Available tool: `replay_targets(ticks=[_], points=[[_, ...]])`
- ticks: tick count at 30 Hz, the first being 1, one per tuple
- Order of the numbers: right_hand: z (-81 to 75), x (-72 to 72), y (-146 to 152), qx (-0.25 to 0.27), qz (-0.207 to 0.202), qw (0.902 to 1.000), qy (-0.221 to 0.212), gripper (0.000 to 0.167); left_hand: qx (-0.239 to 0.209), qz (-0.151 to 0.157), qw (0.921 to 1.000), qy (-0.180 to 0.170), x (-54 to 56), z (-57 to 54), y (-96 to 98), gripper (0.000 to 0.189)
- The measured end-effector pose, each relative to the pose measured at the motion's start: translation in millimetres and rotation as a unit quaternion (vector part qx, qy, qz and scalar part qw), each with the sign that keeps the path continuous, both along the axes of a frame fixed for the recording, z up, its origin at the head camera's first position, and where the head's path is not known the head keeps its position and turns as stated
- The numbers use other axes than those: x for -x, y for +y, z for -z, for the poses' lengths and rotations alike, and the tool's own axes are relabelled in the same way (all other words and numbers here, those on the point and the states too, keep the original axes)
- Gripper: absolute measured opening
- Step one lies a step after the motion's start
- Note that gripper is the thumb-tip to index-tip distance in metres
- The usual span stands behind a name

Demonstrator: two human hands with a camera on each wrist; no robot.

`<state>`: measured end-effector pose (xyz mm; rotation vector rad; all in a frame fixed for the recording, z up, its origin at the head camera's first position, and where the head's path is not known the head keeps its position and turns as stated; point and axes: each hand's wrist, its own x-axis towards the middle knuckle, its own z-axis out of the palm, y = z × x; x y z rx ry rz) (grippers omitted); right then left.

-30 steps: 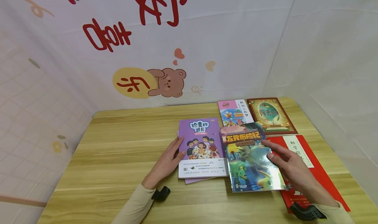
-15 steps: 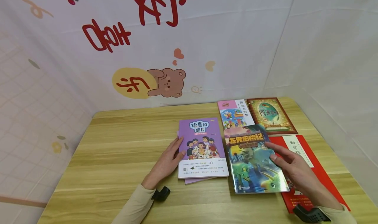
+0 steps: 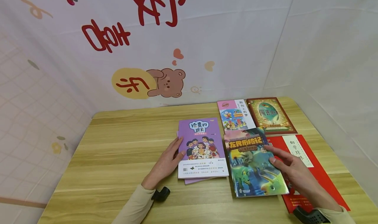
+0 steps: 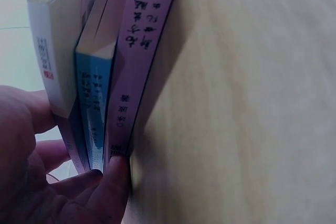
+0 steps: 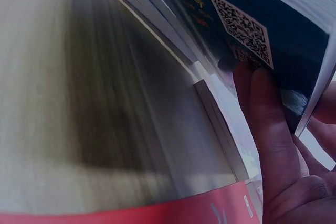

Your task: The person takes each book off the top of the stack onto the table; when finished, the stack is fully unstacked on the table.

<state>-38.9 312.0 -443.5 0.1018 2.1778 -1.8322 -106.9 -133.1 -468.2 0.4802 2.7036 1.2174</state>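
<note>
My right hand (image 3: 298,171) grips the right edge of a glossy dinosaur-cover book (image 3: 255,174), thumb on the front cover. In the right wrist view, fingers (image 5: 270,124) lie under its dark back cover, which has a QR code, and the book hangs above the tabletop. My left hand (image 3: 163,166) rests against the left side of a book stack topped by a purple book (image 3: 200,145). In the left wrist view, its fingers touch the stacked spines, where a blue spine (image 4: 94,114) sits between the top book and a purple spine (image 4: 139,51) at the bottom.
A red book (image 3: 319,181) lies partly under my right hand. Behind the dinosaur book lie a pink-and-white book (image 3: 236,115) and, at the back right corner, a gold-and-brown framed book (image 3: 271,115). The wooden table (image 3: 118,151) meets a printed cloth backdrop (image 3: 236,36).
My right hand has brought the dinosaur book slightly right and toward me, uncovering more of the pink-and-white book behind it. The left hand and its stack have stayed put.
</note>
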Motion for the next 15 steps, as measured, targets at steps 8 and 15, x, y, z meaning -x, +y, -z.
replay_targets(ticks=[8,15], points=[[3.9,-0.6,-2.6,-0.02,0.004,0.9998,-0.005,0.057,0.001,-0.001,1.0,0.0,0.2,-0.2,0.2,0.063],[6.7,-0.8,-4.3,-0.037,0.002,0.9993,-0.009,0.058,0.002,-0.002,1.0,-0.001,0.4,0.0,0.3,0.063]])
